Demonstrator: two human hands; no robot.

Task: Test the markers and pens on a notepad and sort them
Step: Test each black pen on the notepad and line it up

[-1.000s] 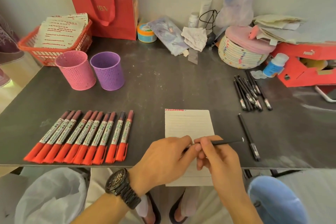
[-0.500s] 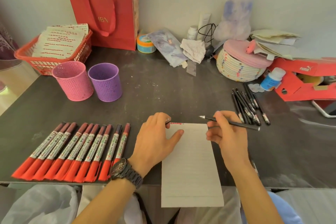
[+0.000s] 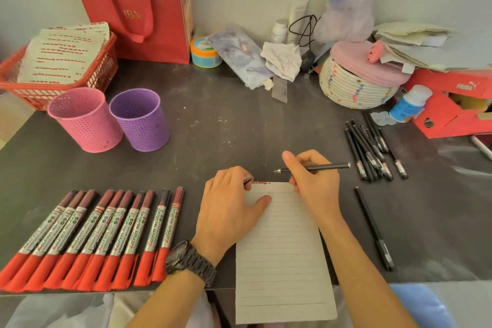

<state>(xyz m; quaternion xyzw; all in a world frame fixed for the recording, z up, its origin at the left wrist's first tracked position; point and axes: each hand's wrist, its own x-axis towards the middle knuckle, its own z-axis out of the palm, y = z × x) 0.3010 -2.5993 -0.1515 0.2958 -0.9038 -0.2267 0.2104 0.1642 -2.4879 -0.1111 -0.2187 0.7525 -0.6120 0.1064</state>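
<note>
A lined notepad lies at the table's front edge, overhanging it. My left hand rests on its top left corner, thumb flat on the paper, fingers curled round a small dark pen cap. My right hand grips an uncapped black pen just above the pad's top right corner, tip pointing left and off the paper. Several red markers lie in a row at the left. A pile of black pens sits at the right, with one single black pen nearer me.
A pink mesh cup and a purple mesh cup stand side by side at the back left. Behind them are a red basket of papers and a red bag. A woven basket and red shoebox crowd the back right.
The cap has come off the pen. My hands parted and moved to the top of the notepad, the left one settling on the paper, the right one carrying the pen.
</note>
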